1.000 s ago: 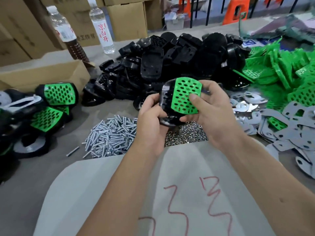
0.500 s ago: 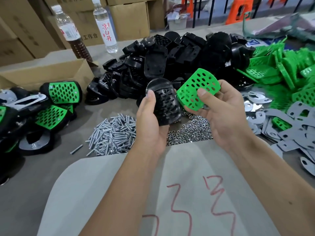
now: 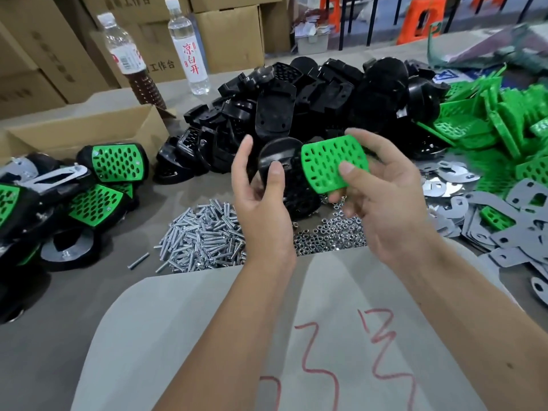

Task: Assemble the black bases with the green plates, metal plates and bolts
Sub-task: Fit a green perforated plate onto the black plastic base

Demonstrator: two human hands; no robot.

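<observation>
My left hand (image 3: 261, 200) grips a black base (image 3: 292, 185) above the table, thumb across its front. Beside it, my right hand (image 3: 382, 194) pinches a green perforated plate (image 3: 332, 163), thumb on its face, and the plate overlaps the base's right edge. Below the hands lie a heap of bolts (image 3: 201, 238) and a heap of nuts (image 3: 329, 235). A pile of black bases (image 3: 296, 105) fills the middle back. Green plates (image 3: 504, 126) are heaped at the right, with grey metal plates (image 3: 504, 226) in front of them.
Several finished assemblies (image 3: 89, 185) lie at the left beside an open cardboard box (image 3: 89, 134). Two bottles (image 3: 189, 48) stand at the back by stacked cartons. A white sheet with red marks (image 3: 296, 336) covers the table's near edge.
The green plate came off the base, swung to the right and turned face-on. My left hand has shifted its hold on the base, its fingers now spread.
</observation>
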